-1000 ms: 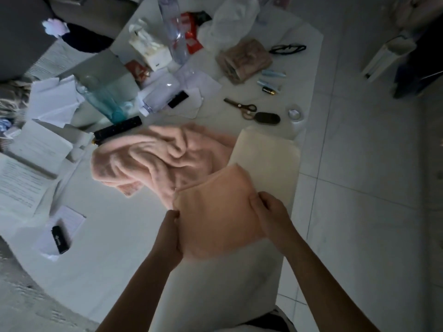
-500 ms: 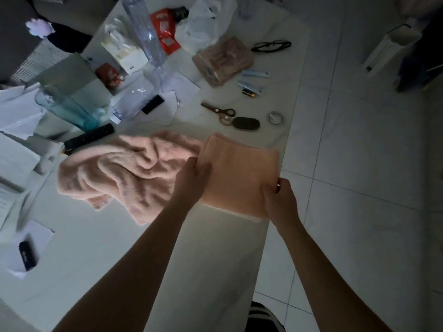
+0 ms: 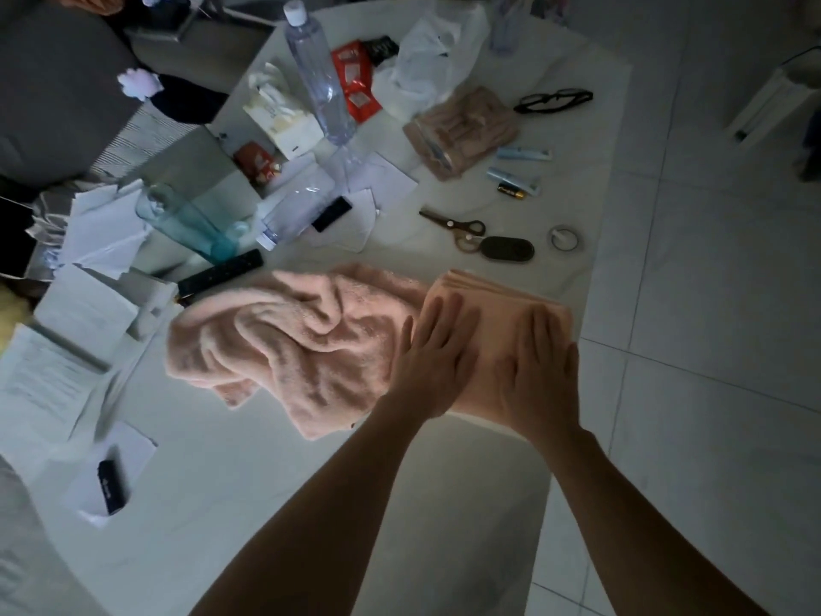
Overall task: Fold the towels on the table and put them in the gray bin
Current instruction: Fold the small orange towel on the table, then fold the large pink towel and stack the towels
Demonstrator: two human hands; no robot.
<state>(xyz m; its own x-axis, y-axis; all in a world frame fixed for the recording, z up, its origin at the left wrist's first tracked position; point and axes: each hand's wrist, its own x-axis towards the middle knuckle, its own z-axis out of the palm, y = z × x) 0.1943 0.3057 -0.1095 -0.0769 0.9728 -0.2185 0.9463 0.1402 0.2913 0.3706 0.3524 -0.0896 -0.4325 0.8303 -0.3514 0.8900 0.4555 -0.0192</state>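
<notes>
A folded peach towel (image 3: 495, 317) lies in a neat stack near the right edge of the white table (image 3: 222, 504). My left hand (image 3: 437, 357) rests flat on its left half, fingers spread. My right hand (image 3: 540, 371) lies flat on its right half, palm down. Neither hand grips the cloth. A crumpled pink fluffy towel (image 3: 293, 344) lies just left of the stack and touches it. No gray bin shows in the head view.
Behind the towels lie scissors (image 3: 453, 226), a dark oval fob (image 3: 506, 249), a tape roll (image 3: 565, 237), a black remote (image 3: 220, 273), bottles (image 3: 320, 77), papers and glasses (image 3: 553, 100). A small black device (image 3: 110, 486) sits on paper at the near left. Tiled floor (image 3: 711, 304) is right of the table.
The peach towel was held up by its edges, then laid over onto the table. Both hands have let go and now press flat on the folded stack.
</notes>
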